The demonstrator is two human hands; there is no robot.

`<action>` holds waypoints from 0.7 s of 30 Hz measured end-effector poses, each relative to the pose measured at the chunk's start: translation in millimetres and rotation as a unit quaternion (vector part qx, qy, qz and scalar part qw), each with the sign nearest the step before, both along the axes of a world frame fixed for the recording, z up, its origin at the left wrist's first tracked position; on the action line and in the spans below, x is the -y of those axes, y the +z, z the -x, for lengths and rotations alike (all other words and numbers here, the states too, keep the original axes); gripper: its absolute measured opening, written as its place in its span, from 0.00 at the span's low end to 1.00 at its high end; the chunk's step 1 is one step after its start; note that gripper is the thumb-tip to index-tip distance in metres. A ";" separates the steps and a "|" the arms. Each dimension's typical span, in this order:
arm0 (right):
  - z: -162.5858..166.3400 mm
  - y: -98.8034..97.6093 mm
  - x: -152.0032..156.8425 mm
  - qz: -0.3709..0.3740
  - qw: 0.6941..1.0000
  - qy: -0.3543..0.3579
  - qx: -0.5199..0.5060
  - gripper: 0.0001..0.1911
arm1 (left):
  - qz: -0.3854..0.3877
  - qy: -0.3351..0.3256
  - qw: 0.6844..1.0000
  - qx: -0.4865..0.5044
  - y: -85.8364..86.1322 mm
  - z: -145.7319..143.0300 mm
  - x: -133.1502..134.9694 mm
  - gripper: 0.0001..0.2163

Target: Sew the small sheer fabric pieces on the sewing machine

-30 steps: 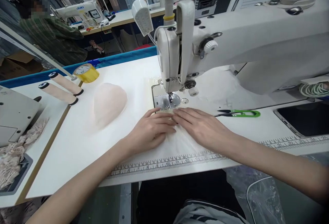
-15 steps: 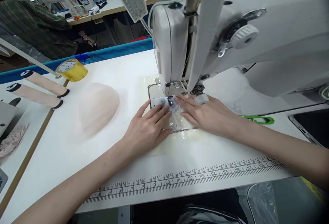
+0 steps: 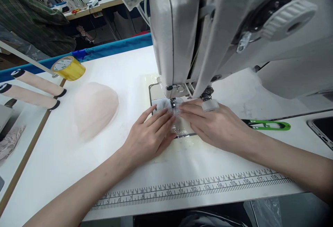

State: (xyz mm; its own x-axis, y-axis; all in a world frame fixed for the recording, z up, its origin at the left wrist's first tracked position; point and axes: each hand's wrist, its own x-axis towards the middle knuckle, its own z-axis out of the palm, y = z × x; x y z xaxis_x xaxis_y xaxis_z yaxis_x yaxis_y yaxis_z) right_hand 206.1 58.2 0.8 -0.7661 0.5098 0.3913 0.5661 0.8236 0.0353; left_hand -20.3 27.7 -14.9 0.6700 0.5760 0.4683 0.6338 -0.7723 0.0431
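Observation:
On the bed of a white sewing machine (image 3: 177, 46), both hands rest palm down beside the presser foot (image 3: 172, 102). My left hand (image 3: 148, 135) lies left of the foot, fingers stretched forward and a little apart. To its right, my right hand (image 3: 220, 121) lies flat with the fingers extended close together, their tips near the foot. Between the fingertips is the metal needle plate area (image 3: 158, 103), with shiny clear film (image 3: 182, 128) over the part in front. Whether a thin material lies beneath the fingers, I cannot tell.
Left of my hands lies a sheer pale-pink cup-shaped piece (image 3: 96, 110). Beyond it are yellow tape (image 3: 69, 68) and two pink thread cones (image 3: 39, 83). Green thread snips (image 3: 270, 125) and a phone (image 3: 322, 129) lie right. A printed ruler (image 3: 195, 187) edges the table; another person (image 3: 31, 18) sits behind.
The camera view has come closer to the machine head. My right hand's fingers have drawn closer together and its wrist has shifted slightly; my left hand stays almost in place.

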 end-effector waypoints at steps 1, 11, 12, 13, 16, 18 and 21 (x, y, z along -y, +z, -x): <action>0.7 -0.5 1.7 -0.001 1.000 -0.004 0.003 0.18 | 0.006 -0.001 1.000 0.000 -0.4 -0.2 0.2 0.16; -0.3 -13.4 -11.2 0.008 0.999 -0.028 0.017 0.15 | 0.087 0.016 0.996 -0.004 -1.0 -2.2 -0.1 0.21; -0.6 -13.8 -12.2 0.005 1.000 -0.025 0.017 0.15 | 0.079 0.017 0.997 -0.008 -1.0 -2.6 -0.1 0.20; -0.9 -13.9 -13.0 0.003 1.000 -0.023 0.016 0.15 | 0.066 0.018 0.998 -0.012 -1.0 -3.1 -0.1 0.20; -1.2 -13.7 -14.5 0.002 1.000 -0.018 0.012 0.16 | 0.024 0.018 0.999 -0.025 -1.4 -5.0 0.7 0.20; -1.2 -14.1 -15.0 0.003 1.000 -0.017 0.010 0.18 | 0.008 0.018 0.999 -0.036 -1.9 -6.0 1.7 0.20; -1.1 -15.8 -15.6 0.010 1.000 -0.018 0.011 0.20 | 0.004 0.020 0.999 -0.044 -2.4 -6.4 3.2 0.21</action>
